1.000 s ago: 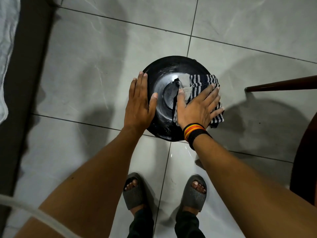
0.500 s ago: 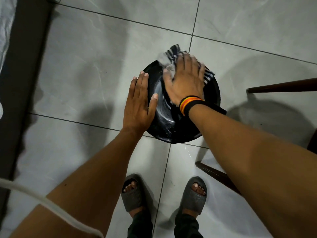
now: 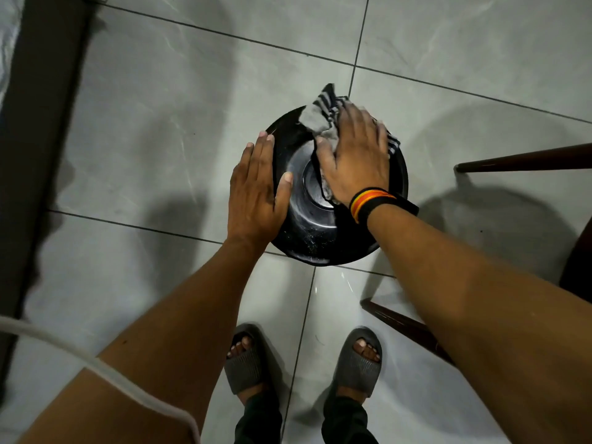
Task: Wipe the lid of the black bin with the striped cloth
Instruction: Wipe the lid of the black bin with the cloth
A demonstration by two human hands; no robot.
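Observation:
The black bin's round glossy lid (image 3: 307,232) sits on the grey tiled floor straight in front of my feet. My left hand (image 3: 256,193) lies flat against the lid's left rim, fingers together and thumb on the lid. My right hand (image 3: 355,158), with a striped wristband, presses the striped cloth (image 3: 318,115) onto the far half of the lid. Most of the cloth is hidden under my palm; a bunched grey and black-striped end sticks out past the lid's far edge.
Dark wooden chair legs (image 3: 525,161) reach in from the right, one beside the bin, another (image 3: 403,322) under my right forearm. A white cord (image 3: 105,370) crosses my left arm. A dark strip (image 3: 35,155) runs down the left side. My sandalled feet (image 3: 246,360) stand just behind the bin.
My right hand swept the cloth from the lid's right side up to its far edge, then slid slightly back toward the centre. My left hand stayed on the left rim.

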